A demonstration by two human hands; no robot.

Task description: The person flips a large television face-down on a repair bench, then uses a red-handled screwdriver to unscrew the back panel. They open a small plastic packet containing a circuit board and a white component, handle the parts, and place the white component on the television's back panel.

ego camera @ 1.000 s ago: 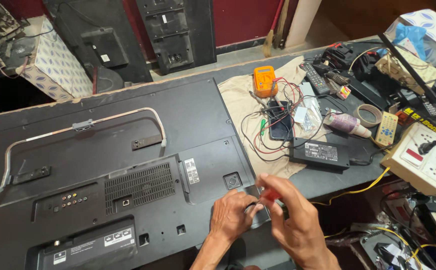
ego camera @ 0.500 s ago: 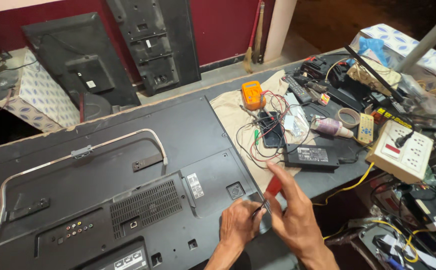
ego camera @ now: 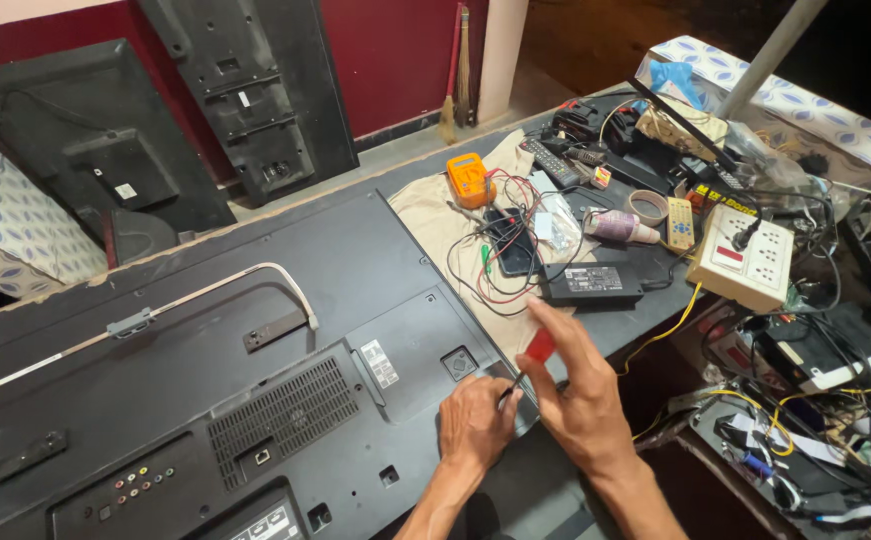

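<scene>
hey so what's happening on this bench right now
A person is working on the back of a large flat television that lies face down on the bench. The right hand holds a red-handled screwdriver, its tip pointing down near the panel's lower right edge. The left hand rests on the back cover beside the tip, steadying it. Further along the bench lie an orange multimeter, a black power adapter and a white power strip among loose wires.

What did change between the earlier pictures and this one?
Both hands moved slightly right along the television's lower edge. The right hand keeps its grip on the red-handled screwdriver, and the left hand stays at its tip. The television back panel, orange multimeter and black power adapter lie as before.
</scene>
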